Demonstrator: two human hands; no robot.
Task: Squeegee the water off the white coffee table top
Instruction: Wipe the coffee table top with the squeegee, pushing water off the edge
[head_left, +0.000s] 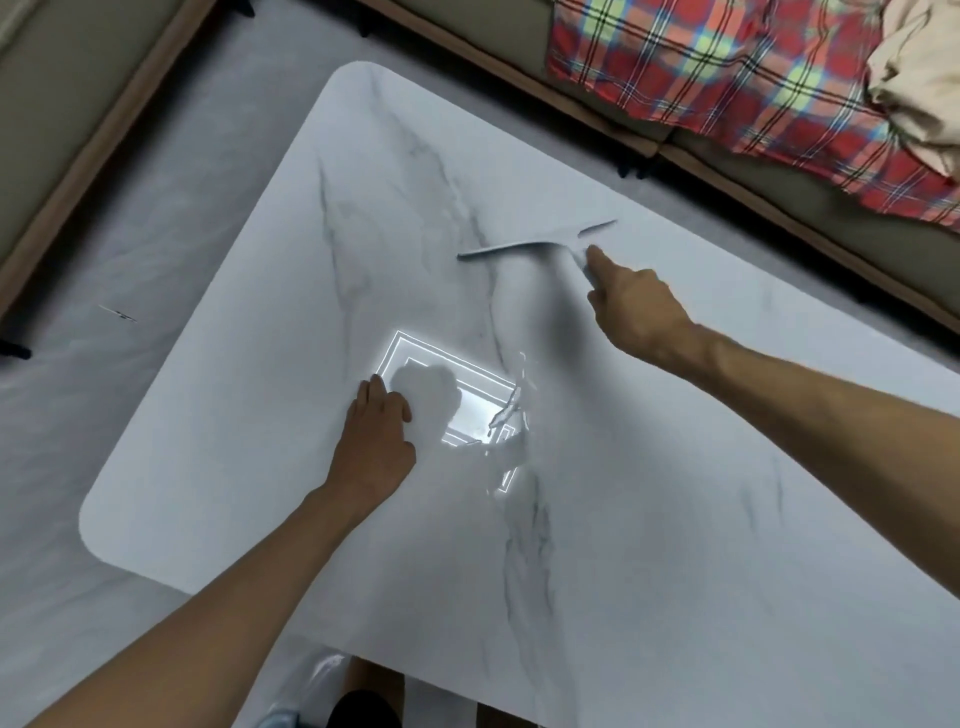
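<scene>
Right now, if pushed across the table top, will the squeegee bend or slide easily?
The squeegee looks straight, so probably stiff. The table top looks glossy and wet, so likely easy sliding. The right hand alone holds it: probably light.

Left grip (376, 441) relaxed, right grip (634, 306) curled.

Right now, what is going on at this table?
A person is wiping the white coffee table with a squeegee. The right hand grips its handle, with the blade across the far part of the top. The left hand rests on the table, beside streaks of water that are not yet cleared.
</scene>
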